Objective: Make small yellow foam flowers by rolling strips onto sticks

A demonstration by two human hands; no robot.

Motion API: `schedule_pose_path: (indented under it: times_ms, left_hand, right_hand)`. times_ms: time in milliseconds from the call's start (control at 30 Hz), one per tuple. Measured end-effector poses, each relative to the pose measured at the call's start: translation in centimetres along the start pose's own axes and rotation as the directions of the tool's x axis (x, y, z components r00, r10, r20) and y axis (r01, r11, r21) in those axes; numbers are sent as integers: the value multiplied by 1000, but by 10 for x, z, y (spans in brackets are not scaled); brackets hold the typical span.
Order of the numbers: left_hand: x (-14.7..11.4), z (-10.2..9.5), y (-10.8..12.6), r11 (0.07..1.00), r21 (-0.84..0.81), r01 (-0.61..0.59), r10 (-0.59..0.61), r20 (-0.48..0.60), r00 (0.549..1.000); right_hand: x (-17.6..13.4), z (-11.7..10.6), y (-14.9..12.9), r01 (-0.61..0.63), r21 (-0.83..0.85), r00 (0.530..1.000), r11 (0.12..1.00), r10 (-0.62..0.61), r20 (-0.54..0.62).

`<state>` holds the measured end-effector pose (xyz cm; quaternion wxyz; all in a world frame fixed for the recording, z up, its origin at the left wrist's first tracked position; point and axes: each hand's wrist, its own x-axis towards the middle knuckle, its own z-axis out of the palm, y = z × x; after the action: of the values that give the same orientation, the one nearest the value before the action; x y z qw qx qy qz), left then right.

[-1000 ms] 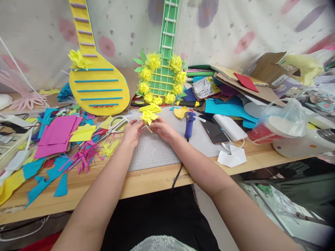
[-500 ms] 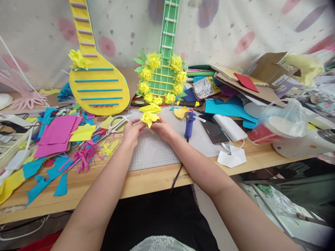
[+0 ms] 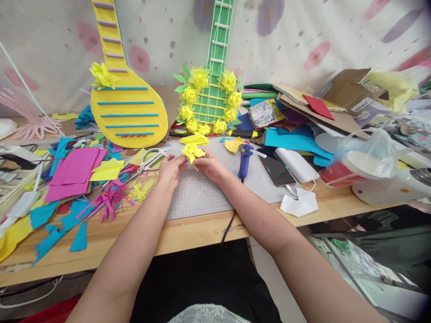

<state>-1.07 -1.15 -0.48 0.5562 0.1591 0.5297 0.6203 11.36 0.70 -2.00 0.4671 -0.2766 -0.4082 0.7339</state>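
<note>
A yellow paper flower point(image 3: 193, 153) is held over the grey cutting mat point(image 3: 191, 202), between my two hands. My left hand point(image 3: 170, 170) pinches it from the left side. From the right, the fingers of my right hand point(image 3: 212, 167) close on its lower part, where a thin stick end shows. Just behind the flower lie folded yellow paper pieces point(image 3: 194, 139). White-handled scissors point(image 3: 151, 159) rest left of my left hand. A blue glue gun point(image 3: 245, 160) stands on the mat to the right of my right hand.
A yellow paper instrument point(image 3: 129, 116) and a green one point(image 3: 212, 96) ringed with yellow flowers lean at the back. Magenta paper point(image 3: 70, 175) and blue scraps lie left. A phone point(image 3: 276, 167), white power bank point(image 3: 296, 165) and red cup point(image 3: 336, 172) are right.
The whole view has shifted very slightly. Both hands keep hold of the yellow paper flower in nearly the same place, and the flower looks slightly turned.
</note>
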Motion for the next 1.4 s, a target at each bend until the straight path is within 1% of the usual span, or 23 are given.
schedule_pose_path:
  times_ms: [100, 233, 367, 533, 767, 833, 900, 1000, 1133, 1233, 1400]
  left_hand:
    - [1, 0, -1, 1000, -21, -11, 11, -16, 1000]
    - [3, 0, -2, 998, -50, -48, 48, -8, 999]
    - [3, 0, -1, 995, -81, -51, 49, -23, 999]
    - [2, 2, 0, 994, -96, -61, 56, -55, 997]
    - [0, 2, 0, 989, -129, -76, 75, -12, 997]
    - [-1, 2, 1, 990, -119, -71, 69, -21, 997]
    - [-1, 2, 1, 992, -105, -66, 62, -39, 997]
    - [0, 2, 2, 993, -104, -55, 50, -45, 998]
    - [1, 2, 2, 991, -131, -31, 27, -36, 999]
    - [2, 2, 0, 987, -154, -38, 33, -29, 999]
    - [6, -1, -3, 981, -191, -15, 21, 32, 999]
  right_hand:
    - [1, 0, 0, -6, -22, 1000, 1000, 6, -3]
    - [2, -1, 2, -6, -30, 1000, 1000, 6, -15]
    - [3, -1, 5, -22, -31, 1000, 999, 21, -6]
    - [2, -2, 8, -71, -114, 997, 991, 70, -10]
    - [1, 1, 8, -96, -254, 992, 962, 73, -100]
    - [1, 1, 9, -110, -283, 990, 953, 79, -119]
    - [1, 1, 9, -119, -298, 990, 947, 88, -114]
    - [1, 1, 8, -132, -291, 988, 948, 103, -111]
    - [0, 3, 5, -169, -251, 981, 953, 138, -135]
    - [-1, 4, 4, -186, -214, 976, 959, 155, -154]
    - [-1, 5, 1, -211, -192, 968, 959, 177, -179]
